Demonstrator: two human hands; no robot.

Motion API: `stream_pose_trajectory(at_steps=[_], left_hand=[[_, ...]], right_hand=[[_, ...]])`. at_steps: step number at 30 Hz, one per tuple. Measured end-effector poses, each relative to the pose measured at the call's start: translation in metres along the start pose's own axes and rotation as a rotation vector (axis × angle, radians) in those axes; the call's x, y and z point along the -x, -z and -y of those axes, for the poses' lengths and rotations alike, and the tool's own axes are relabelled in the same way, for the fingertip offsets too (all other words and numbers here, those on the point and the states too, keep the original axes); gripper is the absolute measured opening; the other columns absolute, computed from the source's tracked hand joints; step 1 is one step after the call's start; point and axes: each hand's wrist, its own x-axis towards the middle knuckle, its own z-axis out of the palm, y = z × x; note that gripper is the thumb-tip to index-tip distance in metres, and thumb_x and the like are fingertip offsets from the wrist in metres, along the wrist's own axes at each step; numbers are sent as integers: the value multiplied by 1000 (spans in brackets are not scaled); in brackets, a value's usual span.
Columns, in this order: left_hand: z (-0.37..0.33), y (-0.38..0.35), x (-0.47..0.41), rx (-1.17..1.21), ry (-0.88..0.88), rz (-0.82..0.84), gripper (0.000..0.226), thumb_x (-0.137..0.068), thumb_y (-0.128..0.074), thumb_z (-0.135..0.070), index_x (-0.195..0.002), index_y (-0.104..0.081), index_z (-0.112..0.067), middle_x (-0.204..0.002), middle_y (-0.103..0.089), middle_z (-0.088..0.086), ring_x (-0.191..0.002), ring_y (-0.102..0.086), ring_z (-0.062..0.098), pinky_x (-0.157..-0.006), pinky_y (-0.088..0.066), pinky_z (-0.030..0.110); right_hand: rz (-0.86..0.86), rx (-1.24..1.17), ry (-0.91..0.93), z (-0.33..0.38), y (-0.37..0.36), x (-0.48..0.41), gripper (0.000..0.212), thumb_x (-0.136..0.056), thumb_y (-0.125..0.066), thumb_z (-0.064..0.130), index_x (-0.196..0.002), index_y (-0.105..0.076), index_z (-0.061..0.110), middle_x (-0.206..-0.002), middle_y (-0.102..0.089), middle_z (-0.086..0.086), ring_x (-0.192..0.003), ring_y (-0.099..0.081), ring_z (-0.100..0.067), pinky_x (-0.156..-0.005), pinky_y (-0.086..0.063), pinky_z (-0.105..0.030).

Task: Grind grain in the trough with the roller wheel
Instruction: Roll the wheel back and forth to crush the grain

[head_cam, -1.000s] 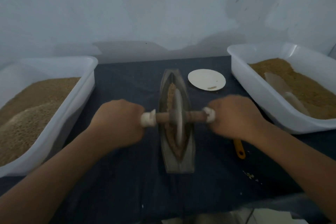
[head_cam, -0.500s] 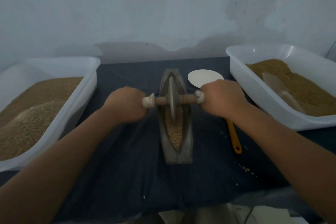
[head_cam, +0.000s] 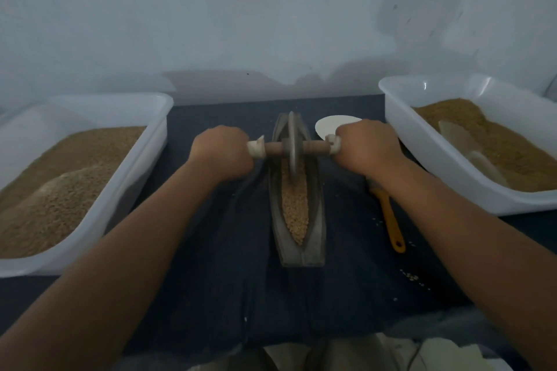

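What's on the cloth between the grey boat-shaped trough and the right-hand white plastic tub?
Head view: an orange-handled tool, a round white disc partly hidden by the right hand, and a few spilled grains.

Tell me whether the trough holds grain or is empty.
Not empty: a tan bed of grain fills the channel of the trough from the roller wheel to its near tip. How deep cannot be told.

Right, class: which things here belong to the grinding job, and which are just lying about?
In use: trough, grain, wheel, left hand, right hand.
Lying about: left tub, right tub, scoop, white disc, yellow tool.
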Motion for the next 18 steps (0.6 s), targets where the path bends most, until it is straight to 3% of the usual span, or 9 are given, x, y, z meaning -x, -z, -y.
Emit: stream_pose_trajectory(at_steps=[3, 7, 9, 12, 16, 18], left_hand=[[7, -8, 53, -23, -99, -60, 23, -73, -54, -49, -65, -51, -28, -64, -55, -10, -56, -51, 16, -54, -39, 29], [16, -18, 100, -74, -176, -263, 35, -74, -59, -52, -59, -37, -29, -50, -41, -12, -42, -41, 12, -46, -20, 21], [14, -21, 80, -59, -130, -178, 32, -77, -60, -51, -62, -43, -28, -57, -47, -11, -49, -46, 14, -49, -27, 24], [6, -13, 21, -52, -54, -120, 28, -79, -61, -48, -65, -50, -26, -69, -58, -8, -60, -53, 20, -59, -41, 30], [1, 2, -16, -38, -30, -96, 38, -77, -56, -61, -66, -51, -25, -74, -60, -4, -67, -55, 26, -64, -46, 34], [-1, -1, 1, -22, -19, -76, 33, -81, -59, -53, -66, -52, -24, -74, -61, -5, -67, -56, 25, -64, -46, 33]], right_hand=[[40, -38, 65, -5, 5, 44, 39, -88, -44, 57, -63, -54, 29, -59, -55, 9, -54, -52, -11, -55, -52, -33], [19, -121, 159, -13, 10, 82, 30, -68, -46, 65, -58, -49, 37, -48, -47, 16, -45, -46, 0, -45, -49, -32], [31, -109, 129, -9, 7, 70, 33, -71, -45, 66, -61, -50, 35, -52, -51, 14, -49, -48, -1, -48, -48, -30], [-6, -84, 11, -2, -2, 31, 39, -90, -47, 60, -67, -49, 29, -64, -56, 7, -59, -55, -16, -58, -50, -34], [-14, -39, -82, 5, -4, 1, 43, -100, -45, 51, -68, -54, 24, -71, -61, 2, -64, -54, -21, -59, -42, -33], [43, -50, -68, 4, 1, 9, 42, -101, -45, 50, -70, -56, 24, -72, -61, 3, -67, -57, -21, -63, -48, -35]])
